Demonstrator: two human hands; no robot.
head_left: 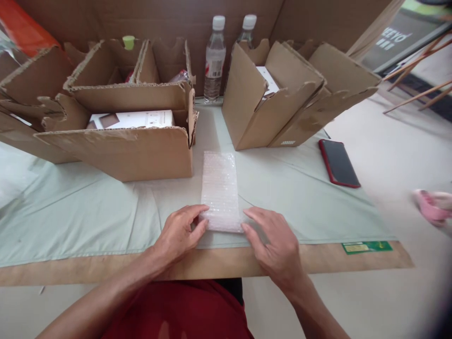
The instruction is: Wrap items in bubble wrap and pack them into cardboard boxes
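A flat, clear bubble wrap pouch [221,183] lies lengthwise on the pale green cloth in front of me, its near end folded or doubled over. My left hand [183,228] has its thumb and forefinger on the pouch's lower left corner, lightly gripping the edge. At the lower right corner is my right hand [273,240], fingers apart, with the thumb tip at the pouch's edge and the forefinger just beside it. Whether anything is inside the pouch I cannot tell.
Cut cardboard boxes [120,153] stand at the left, one holding a white printed box [137,119]. More cardboard boxes [247,103] stand at the right. Behind are water bottles [214,61]. A red-cased phone [339,162] lies near the right edge of the cloth-covered table [226,263].
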